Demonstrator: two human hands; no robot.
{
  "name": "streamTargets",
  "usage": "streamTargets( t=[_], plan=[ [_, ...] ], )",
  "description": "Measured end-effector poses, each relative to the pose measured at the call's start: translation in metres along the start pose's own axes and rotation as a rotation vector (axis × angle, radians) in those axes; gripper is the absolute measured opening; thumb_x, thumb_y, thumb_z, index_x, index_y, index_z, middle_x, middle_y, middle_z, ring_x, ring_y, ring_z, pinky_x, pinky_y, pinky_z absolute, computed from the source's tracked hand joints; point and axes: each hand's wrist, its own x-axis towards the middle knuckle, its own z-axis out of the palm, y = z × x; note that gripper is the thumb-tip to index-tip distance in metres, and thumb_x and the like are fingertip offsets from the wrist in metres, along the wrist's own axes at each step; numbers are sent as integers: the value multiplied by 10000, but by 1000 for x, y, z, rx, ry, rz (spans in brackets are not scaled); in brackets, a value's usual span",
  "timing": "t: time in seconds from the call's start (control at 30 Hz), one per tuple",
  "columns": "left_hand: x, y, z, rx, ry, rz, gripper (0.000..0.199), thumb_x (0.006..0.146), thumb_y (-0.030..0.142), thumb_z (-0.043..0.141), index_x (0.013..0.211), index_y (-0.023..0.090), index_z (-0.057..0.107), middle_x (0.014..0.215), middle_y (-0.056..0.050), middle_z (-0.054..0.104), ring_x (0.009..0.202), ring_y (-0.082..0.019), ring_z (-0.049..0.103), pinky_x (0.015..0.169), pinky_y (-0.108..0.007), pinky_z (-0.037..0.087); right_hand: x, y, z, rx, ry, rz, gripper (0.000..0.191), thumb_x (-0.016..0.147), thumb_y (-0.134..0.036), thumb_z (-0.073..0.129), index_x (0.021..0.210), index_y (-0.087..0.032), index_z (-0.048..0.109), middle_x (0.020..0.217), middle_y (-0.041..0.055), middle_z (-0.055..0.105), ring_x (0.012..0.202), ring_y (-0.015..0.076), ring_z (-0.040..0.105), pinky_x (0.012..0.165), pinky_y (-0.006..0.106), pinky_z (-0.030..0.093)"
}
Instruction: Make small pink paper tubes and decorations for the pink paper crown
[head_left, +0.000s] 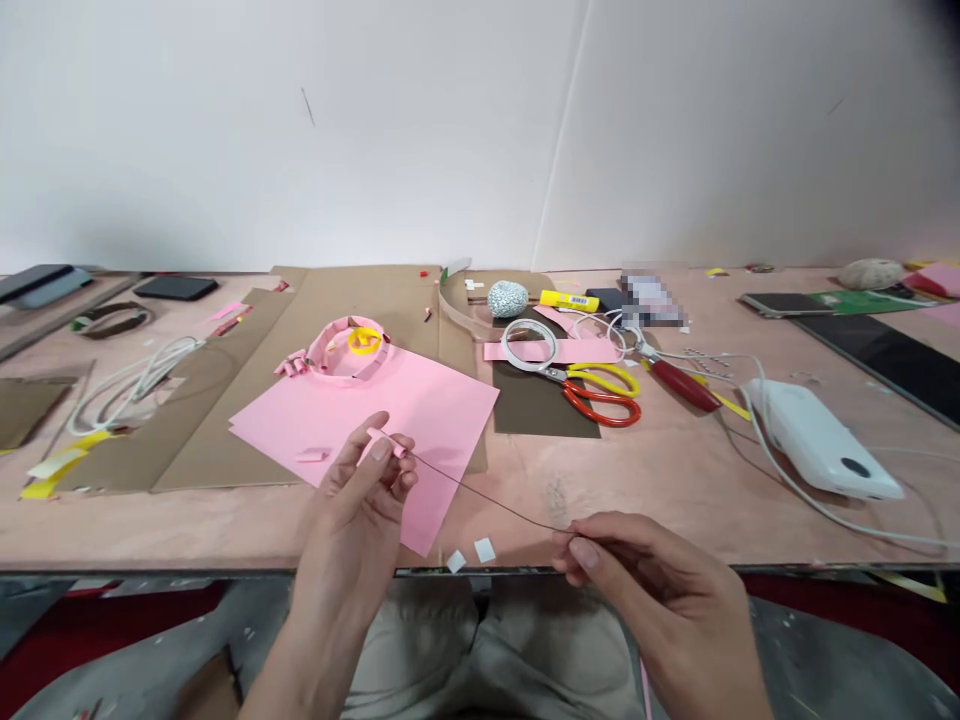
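Observation:
Between the thumb and fingers of my left hand [352,500] is a small rolled tube of pink paper [398,450]. A thin dark cord or wire [487,498] runs from the tube down to my right hand [660,580], whose thumb and forefinger pinch it. The cord sags slightly between the hands. Under my left hand lie pink paper sheets [442,400], with another small pink roll [312,455] on them. A pink paper ring [324,352] stands behind, holding a small yellow tape roll [365,341], and several pink rolls [292,364] lie beside it.
Right of the sheets are scissors [604,408] with red and yellow handles, a white tape roll [529,366], a glue stick [568,300] and a red-handled tool [684,385]. A white power bank [821,440] with cables lies further right. Cardboard [217,440] lies on the left.

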Motion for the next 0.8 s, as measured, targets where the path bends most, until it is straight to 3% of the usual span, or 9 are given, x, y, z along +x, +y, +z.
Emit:
streamTargets(
  t=[0.13, 0.4, 0.63, 0.8],
  plan=[
    [0, 0, -2, -28, -23, -57, 220, 790, 166, 799, 993, 149, 716, 856, -30, 682, 693, -80, 644, 639, -141, 585, -4, -4, 8, -18, -8, -74, 83, 761, -327, 802, 778, -247, 796, 726, 43, 751, 630, 180, 694, 598, 232, 592],
    [-4, 1, 0, 29, -194, -140, 209, 788, 175, 804, 983, 169, 729, 799, -37, 706, 660, -82, 650, 648, -146, 582, 5, 3, 29, 97, -208, -72, 40, 830, -289, 763, 835, -260, 790, 724, 30, 758, 625, 175, 716, 577, 223, 608],
    [-6, -1, 1, 101, -194, -112, 227, 767, 211, 829, 977, 179, 750, 781, -41, 726, 629, -86, 666, 630, -142, 573, 12, -3, 64, 204, -262, -70, 30, 848, -234, 740, 822, -234, 755, 752, 16, 734, 630, 155, 693, 591, 229, 589],
    [-8, -3, 2, 138, -176, -98, 208, 771, 246, 826, 961, 176, 776, 799, -53, 752, 648, -107, 687, 631, -162, 580, 15, 1, 77, 257, -279, -78, 32, 852, -236, 738, 860, -210, 753, 769, 30, 748, 640, 152, 701, 580, 213, 581]
  ],
)
